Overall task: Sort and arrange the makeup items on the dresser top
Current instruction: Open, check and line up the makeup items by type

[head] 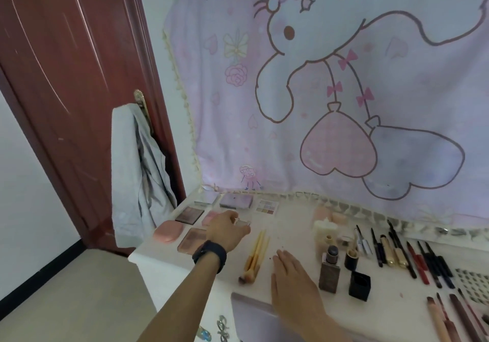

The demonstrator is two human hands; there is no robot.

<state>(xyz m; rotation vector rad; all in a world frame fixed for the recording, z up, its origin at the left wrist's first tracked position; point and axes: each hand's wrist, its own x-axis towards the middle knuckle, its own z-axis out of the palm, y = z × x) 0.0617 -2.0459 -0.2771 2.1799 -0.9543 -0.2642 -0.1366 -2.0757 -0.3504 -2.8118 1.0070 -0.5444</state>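
We see a white dresser top [291, 225] set against a wall hung with a pink and lilac cartoon-rabbit cloth [330, 90], with a dark red wooden door [74, 77] to the left and a grey garment [137, 177] draped from its handle. Our left hand [226, 231], with a black band [209, 255] on the wrist, reaches over the far left group of flat compacts; its fingers are curled around a small clear-edged case [242, 221], though we cannot tell how firmly it is gripped. Just beside it lie a rounded pink compact [169, 230], a brown square blush palette [189, 214], a mauve rectangular palette [191, 239], a lilac palette [236, 200] and a small multi-shade eyeshadow palette [267, 206]. Our right hand [293, 280] hovers flat and open, fingers together, holding nothing, near a bundle of tan-handled makeup brushes [255, 254] lying between the two hands. To the right stand a brown square foundation bottle [329, 270] and a black cube-shaped jar [359, 286], and beyond them a row of dark pencils and liners [412, 254] lies side by side.
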